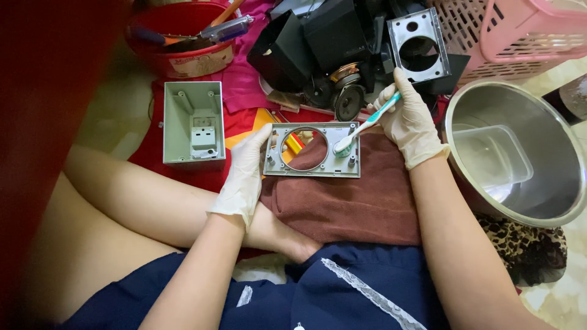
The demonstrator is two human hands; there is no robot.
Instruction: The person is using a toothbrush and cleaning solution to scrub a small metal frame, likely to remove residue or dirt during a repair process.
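Both my hands wear white gloves. My left hand (243,174) grips the left end of a grey plastic panel (318,168) with a round opening, held flat over a brown towel (361,198) on my lap. My right hand (409,125) holds a teal and white toothbrush (367,126). Its bristles press on the panel's right side beside the round hole.
A grey plastic box housing (193,122) lies open on red cloth at the left. A steel bowl (550,201) with a clear plastic tub (492,156) inside stands at the right. Black speaker parts (330,55), a red tool bowl (183,36) and a pink basket (520,36) lie behind.
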